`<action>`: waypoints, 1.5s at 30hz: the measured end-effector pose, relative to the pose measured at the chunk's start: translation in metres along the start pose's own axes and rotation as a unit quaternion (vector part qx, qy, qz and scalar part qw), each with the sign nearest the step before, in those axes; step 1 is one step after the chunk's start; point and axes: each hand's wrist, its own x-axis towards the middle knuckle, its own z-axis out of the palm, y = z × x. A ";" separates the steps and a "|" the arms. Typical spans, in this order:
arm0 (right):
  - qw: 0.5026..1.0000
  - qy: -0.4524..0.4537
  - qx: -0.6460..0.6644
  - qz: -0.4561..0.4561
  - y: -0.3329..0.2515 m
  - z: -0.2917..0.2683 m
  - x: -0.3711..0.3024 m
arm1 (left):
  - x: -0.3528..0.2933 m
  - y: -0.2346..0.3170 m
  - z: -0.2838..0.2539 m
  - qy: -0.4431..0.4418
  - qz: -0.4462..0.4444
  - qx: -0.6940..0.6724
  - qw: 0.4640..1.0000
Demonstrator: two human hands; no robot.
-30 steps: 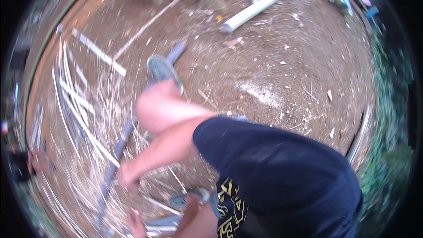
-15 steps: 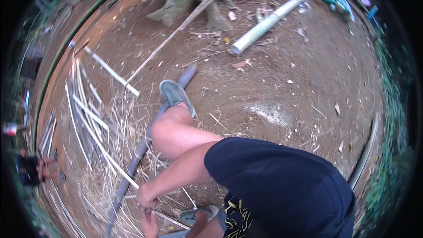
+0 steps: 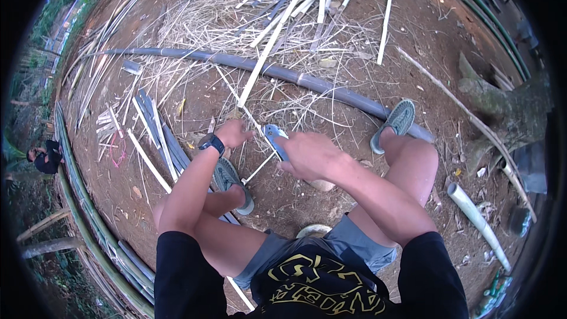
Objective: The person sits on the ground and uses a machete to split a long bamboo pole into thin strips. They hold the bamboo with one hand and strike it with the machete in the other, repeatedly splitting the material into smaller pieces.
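Observation:
My left hand (image 3: 234, 133), with a dark watch on its wrist, is closed at the near end of a long pale bamboo strip (image 3: 273, 40). The strip slants away from my fingers to the far side; the exact grip is partly hidden. My right hand (image 3: 313, 156) grips a flat blue-grey knife-like tool (image 3: 275, 136), its handle mostly covered by the fingers. A thinner strip (image 3: 235, 92) passes between my hands, close to the tool. Both hands are over the ground between my shoes, the left shoe (image 3: 229, 180) standing just below my left hand.
A long dark bamboo pole (image 3: 280, 72) crosses the ground ahead, under my right shoe (image 3: 394, 123). Shavings and split strips (image 3: 331, 0) lie beyond it. More dark strips (image 3: 159, 136) lie left. A tree trunk (image 3: 493, 97) and a pale pole (image 3: 478, 224) are right; a person (image 3: 46, 156) is far left.
The view has swung round, so my hands have come from the lower left to the middle. The blue-grey tool now shows in my right hand; earlier it was out of sight.

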 end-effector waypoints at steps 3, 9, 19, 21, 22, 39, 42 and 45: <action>0.997 0.014 0.044 -0.061 0.004 0.007 -0.018 | 0.034 -0.020 0.017 -0.012 -0.073 0.001 0.997; 0.992 -0.095 0.051 -0.063 0.009 0.003 -0.025 | 0.082 -0.074 0.060 0.151 -0.255 -0.114 0.948; 0.992 -0.053 0.082 -0.076 0.007 -0.007 -0.005 | 0.159 -0.086 0.088 0.336 -0.318 -0.305 0.832; 0.991 -0.102 0.060 -0.060 0.006 -0.007 0.000 | 0.166 -0.087 0.088 0.313 -0.306 -0.274 0.856; 0.989 -0.127 0.049 -0.053 0.006 -0.007 0.002 | 0.167 -0.087 0.091 0.316 -0.288 -0.264 0.865; 0.989 0.000 0.126 -0.074 0.020 -0.011 -0.004 | 0.181 0.066 0.089 -0.052 -0.136 -0.597 0.789; 0.992 0.001 0.110 -0.061 0.022 -0.013 -0.002 | 0.169 0.082 0.090 -0.020 -0.133 -0.620 0.773; 0.994 0.005 0.100 -0.046 0.026 -0.019 -0.002 | 0.153 0.090 0.088 0.072 -0.122 -0.476 0.868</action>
